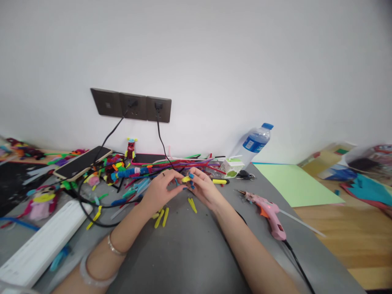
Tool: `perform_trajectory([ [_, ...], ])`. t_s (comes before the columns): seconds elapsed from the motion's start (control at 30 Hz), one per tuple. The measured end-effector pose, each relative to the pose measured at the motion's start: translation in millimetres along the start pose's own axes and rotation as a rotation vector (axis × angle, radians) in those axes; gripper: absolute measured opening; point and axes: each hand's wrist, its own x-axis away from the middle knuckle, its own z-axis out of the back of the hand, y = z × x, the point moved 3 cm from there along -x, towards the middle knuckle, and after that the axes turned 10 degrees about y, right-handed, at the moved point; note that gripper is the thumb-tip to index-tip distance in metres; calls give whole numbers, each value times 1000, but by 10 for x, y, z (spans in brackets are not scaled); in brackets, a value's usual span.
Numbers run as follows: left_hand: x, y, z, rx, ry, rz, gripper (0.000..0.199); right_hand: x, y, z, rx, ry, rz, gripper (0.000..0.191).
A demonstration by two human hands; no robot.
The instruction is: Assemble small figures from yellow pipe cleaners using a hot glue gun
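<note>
In front of me, both hands meet over the grey table. Between the fingertips of my right hand is a small piece of yellow pipe cleaner, pinched by fingers with blue nails. My left hand is closed at the fingertips on the same piece from the other side, partly hiding it. Folded yellow pipe cleaner pieces lie below my left hand. Another folded yellow pair rests under my right hand. A yellow-and-black cutter lies just beyond my right hand.
A pink glue gun lies on the right, its cord running forward. Behind are a tilted water bottle, a small carton and keys. On the left are a power strip, a phone, cables and many pipe cleaners.
</note>
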Motion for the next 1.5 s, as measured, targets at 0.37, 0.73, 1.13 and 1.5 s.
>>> perform_trajectory([
  [0.37, -36, 60, 1, 12, -12, 115, 6, 3, -20, -14, 59, 16, 108, 38],
  [0.73, -46, 29, 17, 68, 76, 186, 10, 16, -2, -30, 35, -29, 63, 35],
  [1.13, -70, 22, 12, 150, 77, 277, 12, -2, -25, 0, 281, 37, 241, 31],
  [1.5, -62, -12, 6, 169, 107, 233, 18, -10, -12, 30, 287, 36, 207, 32],
])
